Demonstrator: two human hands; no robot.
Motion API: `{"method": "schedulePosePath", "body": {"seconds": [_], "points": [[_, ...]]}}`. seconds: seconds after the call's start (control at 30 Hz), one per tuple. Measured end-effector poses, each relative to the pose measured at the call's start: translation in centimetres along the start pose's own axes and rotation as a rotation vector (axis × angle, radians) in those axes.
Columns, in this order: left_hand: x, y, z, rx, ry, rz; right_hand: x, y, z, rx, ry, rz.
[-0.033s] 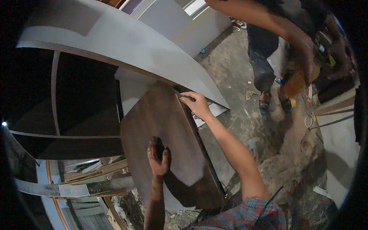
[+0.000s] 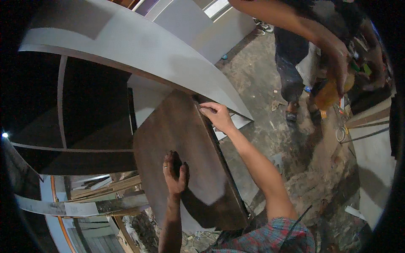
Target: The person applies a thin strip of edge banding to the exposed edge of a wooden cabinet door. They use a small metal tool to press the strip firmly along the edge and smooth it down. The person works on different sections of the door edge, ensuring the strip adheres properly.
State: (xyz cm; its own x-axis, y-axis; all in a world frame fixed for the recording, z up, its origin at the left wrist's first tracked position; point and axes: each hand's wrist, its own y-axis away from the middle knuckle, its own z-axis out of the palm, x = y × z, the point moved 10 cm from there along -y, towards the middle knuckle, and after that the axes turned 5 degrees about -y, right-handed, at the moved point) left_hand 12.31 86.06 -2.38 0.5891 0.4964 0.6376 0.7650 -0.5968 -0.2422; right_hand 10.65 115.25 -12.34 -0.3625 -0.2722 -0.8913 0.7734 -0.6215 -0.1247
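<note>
A dark brown wood-grain panel (image 2: 168,122), shaped like a cabinet door, stands out from the large cabinet (image 2: 101,103) at an angle. My left hand (image 2: 174,173) lies against its broad face, fingers stretched out, a ring on one of them. Up by the panel's far corner, close to the cabinet's edge, my right hand (image 2: 216,117) has its thumb and fingers closed on the panel's right edge. Whether anything small sits between those fingertips is hidden.
A co-worker (image 2: 291,50) bends over at the upper right, hands near an orange-yellow object (image 2: 329,95). Stacked wooden boards (image 2: 105,188) are at lower left. A roll of tape (image 2: 341,134) hangs by a pale panel at right. The stained concrete floor (image 2: 253,76) holds scattered scraps.
The co-worker's arm and hand have shifted slightly. My hands stay in the same places on the brown panel.
</note>
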Motion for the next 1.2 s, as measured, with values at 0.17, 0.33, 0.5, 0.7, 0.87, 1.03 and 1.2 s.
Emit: {"method": "schedulePosePath", "body": {"seconds": [0.17, 0.33, 0.5, 0.7, 0.87, 1.03, 1.2], "points": [[-0.5, 0.3, 0.0, -0.049, -0.083, -0.034, -0.9, 0.1, 0.3, -0.01, 0.018, 0.06], [-0.4, 0.2, -0.2, 0.012, -0.041, 0.002, -0.2, -1.4, 0.6, 0.034, -0.04, 0.066], [-0.2, 0.0, -0.4, 0.01, -0.145, -0.066, 1.2, -2.2, 0.4, 0.024, -0.065, 0.087], [0.3, 0.2, -0.4, 0.021, -0.205, -0.025, 0.3, -1.1, 0.6, -0.06, -0.042, 0.078], [0.4, -0.1, -0.5, -0.009, -0.312, 0.013, -0.2, -0.6, 0.6, -0.111, -0.056, 0.017], [0.5, -0.1, -0.5, 0.028, -0.209, -0.003, -0.2, -0.8, 0.7, -0.11, -0.046, 0.081], [-0.3, 0.5, -0.3, 0.023, -0.176, 0.006, -1.2, 2.9, -0.1, -0.132, -0.035, 0.029]]}}
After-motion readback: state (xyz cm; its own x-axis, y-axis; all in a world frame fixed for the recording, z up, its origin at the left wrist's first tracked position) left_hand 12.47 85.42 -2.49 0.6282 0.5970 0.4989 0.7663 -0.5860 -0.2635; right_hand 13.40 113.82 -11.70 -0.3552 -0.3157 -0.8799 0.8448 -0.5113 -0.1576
